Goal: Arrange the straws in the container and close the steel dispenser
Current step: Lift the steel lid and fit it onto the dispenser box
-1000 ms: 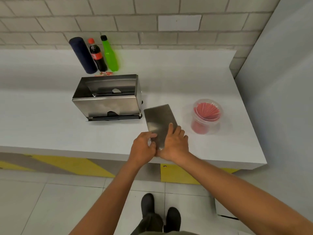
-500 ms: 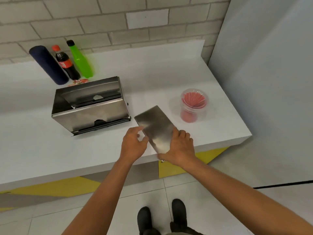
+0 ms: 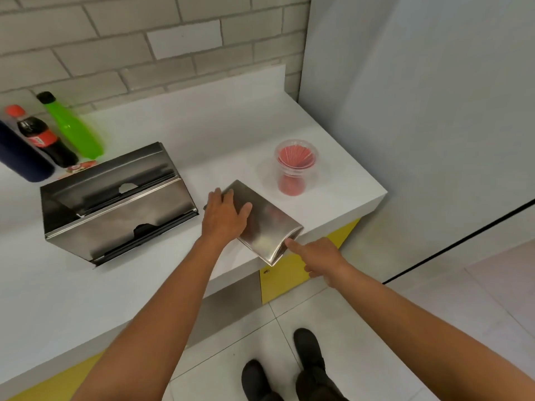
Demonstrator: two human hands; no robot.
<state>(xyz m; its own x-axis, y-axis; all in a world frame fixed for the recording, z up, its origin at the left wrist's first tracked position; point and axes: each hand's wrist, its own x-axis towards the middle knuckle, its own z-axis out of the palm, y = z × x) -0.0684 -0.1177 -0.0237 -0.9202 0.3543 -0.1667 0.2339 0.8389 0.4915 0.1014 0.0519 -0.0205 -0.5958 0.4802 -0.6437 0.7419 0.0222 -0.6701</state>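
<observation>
- Left hand (image 3: 224, 217) lies spread flat on the steel lid (image 3: 262, 221), no pinching grip; right hand (image 3: 318, 260) touches its near corner with one extended finger.
- Lid overhangs the surface (image 3: 162, 285) edge; open steel dispenser (image 3: 115, 206) sits at nine o'clock, container (image 3: 295, 166) of red straws (image 3: 295, 156) at one o'clock.
- Best move, I'd say: get the fingers under that overhang, then lift level.

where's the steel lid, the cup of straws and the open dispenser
steel lid (image 3: 265, 224): head view, on its bare top face
cup of straws (image 3: 296, 157): head view, on the red straw tops at the rim
open dispenser (image 3: 121, 224): head view, on its front steel panel
</observation>
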